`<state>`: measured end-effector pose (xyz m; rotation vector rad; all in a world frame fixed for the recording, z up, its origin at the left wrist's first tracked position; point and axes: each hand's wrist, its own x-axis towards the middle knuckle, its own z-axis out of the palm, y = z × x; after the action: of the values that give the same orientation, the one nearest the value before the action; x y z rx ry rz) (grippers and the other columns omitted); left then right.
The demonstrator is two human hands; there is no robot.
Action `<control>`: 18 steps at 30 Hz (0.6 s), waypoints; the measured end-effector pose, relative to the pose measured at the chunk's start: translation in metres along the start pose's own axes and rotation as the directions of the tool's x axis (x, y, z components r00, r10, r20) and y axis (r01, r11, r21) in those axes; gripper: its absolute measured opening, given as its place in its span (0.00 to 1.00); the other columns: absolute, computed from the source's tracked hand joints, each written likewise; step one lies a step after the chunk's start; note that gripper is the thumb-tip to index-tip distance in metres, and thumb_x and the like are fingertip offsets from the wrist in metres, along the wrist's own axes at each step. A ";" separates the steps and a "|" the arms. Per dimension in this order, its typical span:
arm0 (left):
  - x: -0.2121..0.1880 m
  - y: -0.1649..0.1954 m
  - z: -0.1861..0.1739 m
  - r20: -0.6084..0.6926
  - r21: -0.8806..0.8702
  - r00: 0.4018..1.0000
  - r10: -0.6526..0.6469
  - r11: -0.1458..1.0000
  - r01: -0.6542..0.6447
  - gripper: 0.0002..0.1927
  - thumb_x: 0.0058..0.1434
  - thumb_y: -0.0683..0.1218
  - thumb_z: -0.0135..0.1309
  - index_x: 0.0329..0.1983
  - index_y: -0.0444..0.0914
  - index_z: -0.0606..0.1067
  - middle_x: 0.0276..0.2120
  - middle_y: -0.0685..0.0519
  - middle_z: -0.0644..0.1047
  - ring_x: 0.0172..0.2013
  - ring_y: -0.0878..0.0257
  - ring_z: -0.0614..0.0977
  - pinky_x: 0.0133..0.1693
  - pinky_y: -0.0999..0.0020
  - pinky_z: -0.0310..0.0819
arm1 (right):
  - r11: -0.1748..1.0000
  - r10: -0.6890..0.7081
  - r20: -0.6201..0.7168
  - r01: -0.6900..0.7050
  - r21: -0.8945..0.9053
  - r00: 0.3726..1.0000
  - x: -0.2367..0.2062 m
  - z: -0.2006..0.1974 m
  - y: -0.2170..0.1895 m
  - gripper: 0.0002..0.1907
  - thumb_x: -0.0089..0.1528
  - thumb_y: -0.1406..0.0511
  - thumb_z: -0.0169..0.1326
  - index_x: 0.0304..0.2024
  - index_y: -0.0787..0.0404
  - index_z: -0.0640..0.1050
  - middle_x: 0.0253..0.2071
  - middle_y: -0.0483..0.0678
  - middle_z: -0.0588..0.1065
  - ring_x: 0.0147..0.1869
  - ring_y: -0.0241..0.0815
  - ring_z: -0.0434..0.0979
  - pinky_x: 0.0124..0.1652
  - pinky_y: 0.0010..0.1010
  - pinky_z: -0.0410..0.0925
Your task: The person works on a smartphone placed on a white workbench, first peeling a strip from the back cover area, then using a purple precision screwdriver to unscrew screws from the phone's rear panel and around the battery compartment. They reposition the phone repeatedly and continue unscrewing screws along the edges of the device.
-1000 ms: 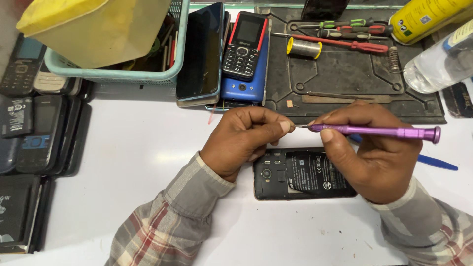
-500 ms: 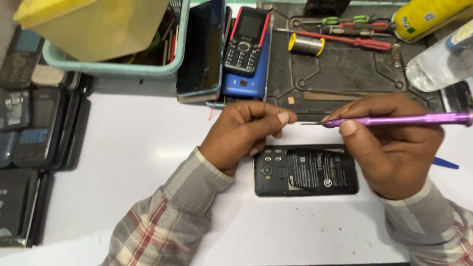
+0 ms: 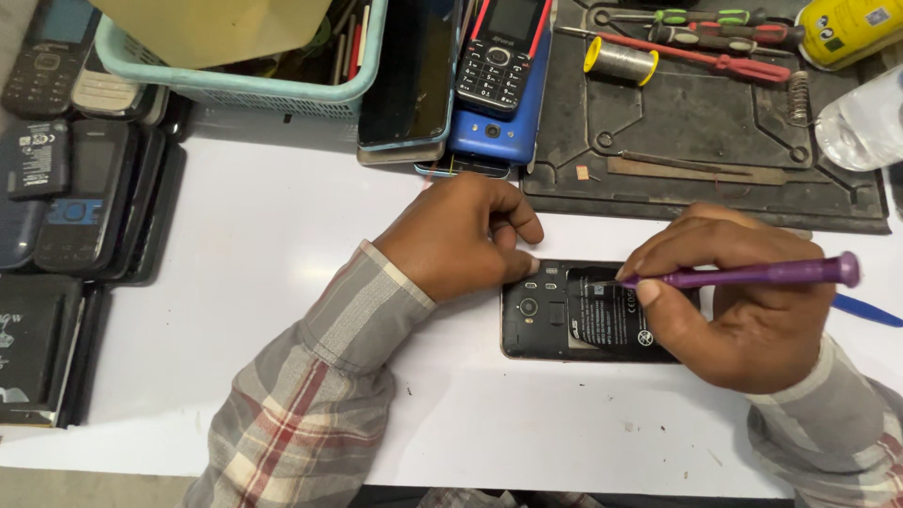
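Observation:
A black smartphone [image 3: 574, 320] with its back cover off lies on the white table, its battery showing. My right hand [image 3: 743, 310] grips a purple screwdriver [image 3: 752, 275], and the tip rests on the phone's upper edge near the middle. My left hand [image 3: 466, 235] is curled in a loose fist, and its fingertips press the phone's top left corner. Both sleeves are plaid.
A dark work mat [image 3: 696, 122] behind holds screwdrivers [image 3: 715, 19], a solder spool [image 3: 619, 60] and a metal strip. A stack of phones [image 3: 470, 85] and a teal basket [image 3: 245, 85] stand at the back. Old phones [image 3: 75, 188] line the left edge. Bottle [image 3: 861, 122] at right.
Both hands have come down from above the phone onto it. The screwdriver tip now touches the phone's top edge, and the left fingers rest on its corner.

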<state>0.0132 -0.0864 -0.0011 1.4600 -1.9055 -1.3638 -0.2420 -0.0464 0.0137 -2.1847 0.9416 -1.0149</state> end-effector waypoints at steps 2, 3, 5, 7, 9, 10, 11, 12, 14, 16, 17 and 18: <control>0.000 0.002 0.000 0.023 0.038 0.999 -0.023 0.999 0.023 0.14 0.43 0.43 0.68 0.35 0.39 0.82 0.23 0.59 0.78 0.27 0.70 0.79 0.33 0.72 0.75 | 1.000 0.011 0.027 -0.010 -0.021 1.000 0.001 0.000 0.000 0.05 0.55 0.74 0.57 0.34 0.65 0.78 0.34 0.50 0.80 0.35 0.36 0.81 0.34 0.24 0.72; 0.000 0.002 0.000 0.034 0.057 0.999 -0.035 0.998 0.033 0.15 0.42 0.43 0.69 0.35 0.39 0.81 0.23 0.59 0.78 0.27 0.70 0.80 0.33 0.73 0.75 | 0.999 0.017 0.040 -0.015 -0.032 0.999 0.001 0.001 0.000 0.05 0.55 0.74 0.57 0.34 0.65 0.78 0.34 0.49 0.80 0.34 0.35 0.80 0.35 0.25 0.72; -0.001 0.002 0.000 0.042 0.061 0.999 0.002 0.998 -0.004 0.15 0.42 0.43 0.69 0.35 0.39 0.81 0.24 0.59 0.77 0.28 0.68 0.80 0.32 0.71 0.75 | 0.998 0.037 0.060 -0.035 -0.043 0.998 0.002 0.002 0.000 0.05 0.54 0.74 0.57 0.33 0.64 0.78 0.33 0.50 0.80 0.33 0.35 0.80 0.33 0.25 0.71; -0.001 0.002 0.001 0.045 0.068 0.999 0.020 0.997 -0.023 0.16 0.41 0.43 0.69 0.35 0.39 0.81 0.24 0.59 0.77 0.28 0.68 0.80 0.32 0.70 0.75 | 0.997 0.055 0.075 -0.051 -0.052 0.996 0.003 0.003 0.000 0.05 0.54 0.74 0.57 0.33 0.64 0.79 0.33 0.50 0.80 0.32 0.35 0.79 0.32 0.25 0.70; -0.001 0.001 0.001 0.042 0.078 0.999 0.019 0.997 -0.022 0.16 0.40 0.43 0.69 0.35 0.39 0.81 0.24 0.59 0.77 0.28 0.68 0.80 0.32 0.70 0.75 | 0.996 0.069 0.087 -0.064 -0.056 0.994 0.003 0.003 0.000 0.05 0.54 0.74 0.57 0.33 0.64 0.79 0.33 0.50 0.80 0.31 0.35 0.79 0.32 0.26 0.70; 0.000 0.001 0.002 0.043 0.079 0.999 0.022 0.997 -0.025 0.16 0.40 0.43 0.69 0.35 0.39 0.81 0.24 0.59 0.77 0.28 0.68 0.80 0.32 0.70 0.75 | 0.996 0.069 0.089 -0.064 -0.059 0.994 0.003 0.003 0.001 0.05 0.54 0.73 0.57 0.33 0.64 0.79 0.33 0.50 0.80 0.31 0.35 0.79 0.32 0.25 0.70; 0.000 0.000 0.002 0.045 0.079 0.999 0.024 0.997 -0.028 0.16 0.41 0.43 0.69 0.35 0.39 0.81 0.24 0.59 0.78 0.28 0.68 0.80 0.32 0.70 0.75 | 0.996 0.069 0.091 -0.063 -0.062 0.993 0.003 0.003 0.001 0.05 0.54 0.73 0.57 0.33 0.64 0.79 0.32 0.50 0.80 0.31 0.35 0.79 0.31 0.25 0.70; 0.001 0.000 0.003 0.046 0.079 0.999 0.027 0.996 -0.030 0.16 0.41 0.43 0.68 0.35 0.39 0.81 0.24 0.59 0.78 0.28 0.68 0.80 0.32 0.70 0.75 | 0.996 0.069 0.093 -0.063 -0.065 0.993 0.002 0.003 0.002 0.05 0.54 0.73 0.57 0.33 0.64 0.79 0.32 0.49 0.80 0.31 0.35 0.79 0.31 0.25 0.70; 0.001 -0.001 0.003 0.042 0.074 0.999 0.034 0.997 -0.037 0.15 0.41 0.42 0.67 0.35 0.39 0.81 0.24 0.58 0.78 0.28 0.67 0.81 0.33 0.70 0.75 | 0.997 0.063 0.095 -0.059 -0.048 0.993 0.002 0.003 0.002 0.04 0.55 0.73 0.57 0.33 0.64 0.79 0.33 0.50 0.80 0.31 0.34 0.79 0.31 0.24 0.70; 0.001 -0.002 0.003 0.040 0.072 0.998 0.046 0.996 -0.049 0.14 0.42 0.41 0.66 0.35 0.38 0.81 0.24 0.58 0.79 0.29 0.67 0.82 0.33 0.70 0.76 | 0.998 0.052 0.094 -0.049 -0.035 0.994 0.002 0.003 0.003 0.04 0.55 0.73 0.57 0.34 0.64 0.78 0.33 0.50 0.80 0.31 0.34 0.79 0.31 0.24 0.70; 0.001 -0.003 0.003 0.041 0.072 0.998 0.054 0.996 -0.057 0.14 0.42 0.41 0.65 0.35 0.38 0.81 0.24 0.58 0.79 0.29 0.67 0.82 0.33 0.70 0.76 | 0.999 0.046 0.093 -0.043 -0.031 0.995 0.001 0.003 0.003 0.04 0.55 0.73 0.57 0.34 0.64 0.78 0.33 0.50 0.80 0.31 0.34 0.79 0.31 0.24 0.70; 0.002 -0.003 0.002 0.042 0.071 0.997 0.063 0.995 -0.065 0.14 0.42 0.40 0.65 0.35 0.38 0.82 0.24 0.58 0.79 0.29 0.67 0.82 0.34 0.70 0.77 | 0.999 0.040 0.093 -0.038 -0.027 0.995 0.001 0.003 0.003 0.04 0.56 0.73 0.58 0.34 0.64 0.78 0.33 0.50 0.79 0.32 0.34 0.79 0.32 0.24 0.70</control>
<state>0.0123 -0.0867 -0.0052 1.4022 -2.0287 -1.3169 -0.2395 -0.0484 0.0106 -2.2053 0.9549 -0.8798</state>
